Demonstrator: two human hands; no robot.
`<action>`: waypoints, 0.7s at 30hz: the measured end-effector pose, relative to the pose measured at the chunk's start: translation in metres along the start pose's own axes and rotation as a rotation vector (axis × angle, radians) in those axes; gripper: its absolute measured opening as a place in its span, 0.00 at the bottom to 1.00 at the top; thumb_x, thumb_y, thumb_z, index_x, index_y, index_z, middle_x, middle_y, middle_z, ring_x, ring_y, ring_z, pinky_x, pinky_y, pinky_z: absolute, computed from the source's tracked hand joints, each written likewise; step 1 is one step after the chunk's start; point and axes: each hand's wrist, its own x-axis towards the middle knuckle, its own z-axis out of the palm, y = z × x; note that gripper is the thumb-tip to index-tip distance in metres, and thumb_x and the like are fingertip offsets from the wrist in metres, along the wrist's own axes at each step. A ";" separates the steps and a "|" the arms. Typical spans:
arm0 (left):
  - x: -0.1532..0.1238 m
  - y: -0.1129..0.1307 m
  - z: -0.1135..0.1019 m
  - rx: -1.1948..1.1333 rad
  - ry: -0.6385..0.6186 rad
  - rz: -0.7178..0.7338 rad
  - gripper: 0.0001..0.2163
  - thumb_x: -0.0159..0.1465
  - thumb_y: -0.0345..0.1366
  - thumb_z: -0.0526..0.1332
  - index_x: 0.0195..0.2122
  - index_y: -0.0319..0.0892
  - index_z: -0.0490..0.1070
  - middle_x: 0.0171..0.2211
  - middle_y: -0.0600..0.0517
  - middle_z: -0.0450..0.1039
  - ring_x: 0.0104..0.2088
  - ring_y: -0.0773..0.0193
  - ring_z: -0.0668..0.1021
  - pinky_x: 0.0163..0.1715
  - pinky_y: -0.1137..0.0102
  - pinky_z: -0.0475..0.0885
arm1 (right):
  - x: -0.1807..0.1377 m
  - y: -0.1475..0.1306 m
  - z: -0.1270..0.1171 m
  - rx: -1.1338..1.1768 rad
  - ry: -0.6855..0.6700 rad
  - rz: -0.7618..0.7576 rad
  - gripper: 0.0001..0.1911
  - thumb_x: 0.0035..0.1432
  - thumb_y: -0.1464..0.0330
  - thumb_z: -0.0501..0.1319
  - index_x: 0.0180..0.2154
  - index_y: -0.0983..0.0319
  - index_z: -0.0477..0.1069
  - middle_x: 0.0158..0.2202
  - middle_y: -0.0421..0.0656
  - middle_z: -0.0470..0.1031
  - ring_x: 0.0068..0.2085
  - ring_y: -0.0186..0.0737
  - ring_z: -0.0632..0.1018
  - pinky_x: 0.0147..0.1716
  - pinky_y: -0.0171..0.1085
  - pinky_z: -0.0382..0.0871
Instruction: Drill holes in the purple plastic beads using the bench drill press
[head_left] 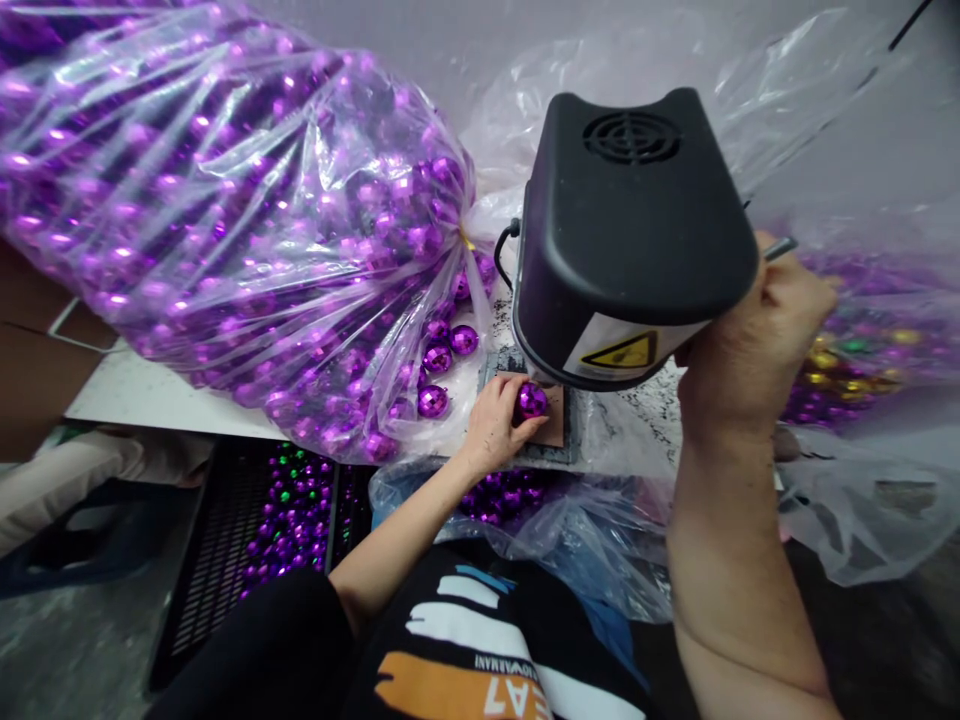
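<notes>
A shiny purple faceted ball point(532, 400) is between the thumb and fingers of my left hand point(498, 424). It sits over a brown board point(553, 425) on a grey base plate, below the front of a black machine point(637, 210) with a round vent on top and a yellow warning label. At the machine's right side, my right hand point(757, 320) is closed around a lever point(781, 248), whose grey tip sticks out above the fist. Just left of my left hand lie several loose purple balls point(439, 357).
A big clear bag point(247, 220) packed with purple balls fills the left of the white table point(172, 395). Below it stands a black crate point(214, 560) with purple and green balls. More bagged balls point(847, 370) lie at right. Someone's arm point(90, 470) shows at far left.
</notes>
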 end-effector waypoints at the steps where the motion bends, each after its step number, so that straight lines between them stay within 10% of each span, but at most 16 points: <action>1: 0.002 -0.003 0.001 0.001 0.009 0.021 0.24 0.63 0.40 0.72 0.58 0.43 0.69 0.56 0.42 0.73 0.58 0.48 0.76 0.59 0.54 0.72 | -0.001 0.000 -0.001 0.003 -0.007 0.002 0.28 0.69 0.51 0.55 0.24 0.63 0.58 0.23 0.35 0.54 0.26 0.23 0.59 0.28 0.31 0.53; 13: 0.006 -0.014 0.009 -0.096 -0.045 0.042 0.21 0.63 0.42 0.71 0.56 0.45 0.73 0.53 0.44 0.79 0.58 0.47 0.76 0.67 0.45 0.61 | -0.076 0.008 -0.026 -0.171 0.024 -0.323 0.05 0.64 0.70 0.60 0.37 0.61 0.74 0.28 0.38 0.70 0.28 0.29 0.72 0.29 0.34 0.62; 21: 0.005 -0.017 0.012 -0.102 -0.033 0.036 0.21 0.63 0.43 0.71 0.56 0.45 0.72 0.54 0.44 0.79 0.58 0.46 0.76 0.68 0.45 0.60 | -0.103 0.036 -0.024 -0.206 -0.004 -0.377 0.10 0.65 0.69 0.59 0.30 0.60 0.70 0.23 0.38 0.64 0.32 0.33 0.74 0.34 0.36 0.69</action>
